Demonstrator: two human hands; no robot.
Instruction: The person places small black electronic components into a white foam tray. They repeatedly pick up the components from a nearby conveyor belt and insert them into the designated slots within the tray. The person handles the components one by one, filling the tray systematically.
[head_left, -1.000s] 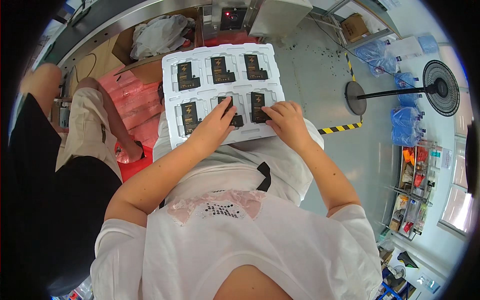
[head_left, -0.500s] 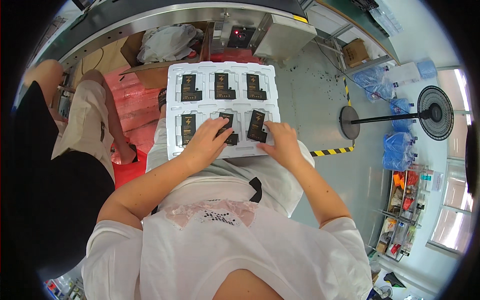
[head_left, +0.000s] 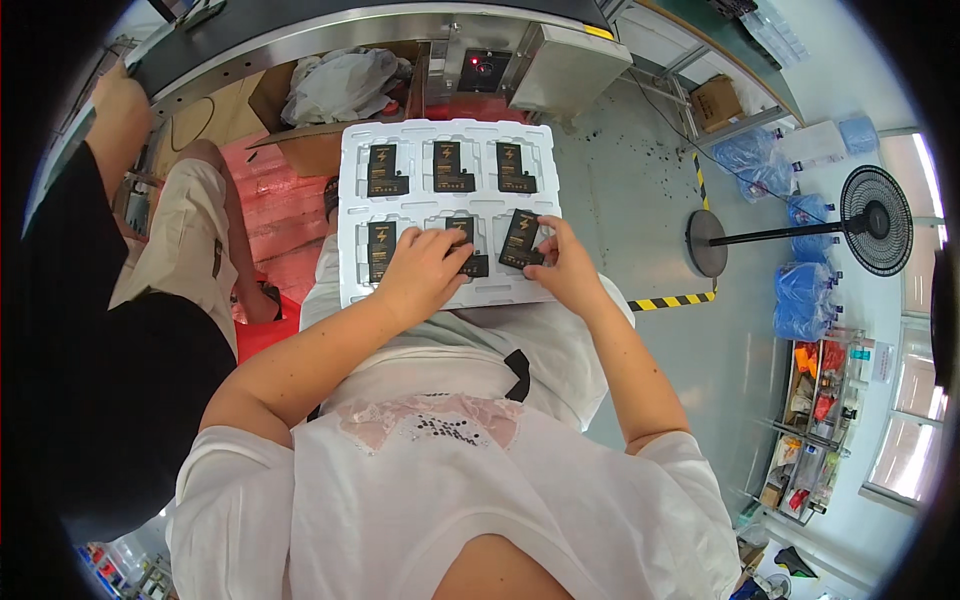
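- One flat black pack (head_left: 517,238), skewed, just left of the right hand (head_left: 568,262); thumb and fingers look pinched on its right edge.
- White tray (head_left: 500,292) under the grip, on lap (head_left: 565,350).
- Left hand (head_left: 424,268), left of grip, over the middle pack (head_left: 480,266); pressing or loose, can't tell.
- Risk: edge-only hold could slip, pack lands crooked; lap shift could tip tray.
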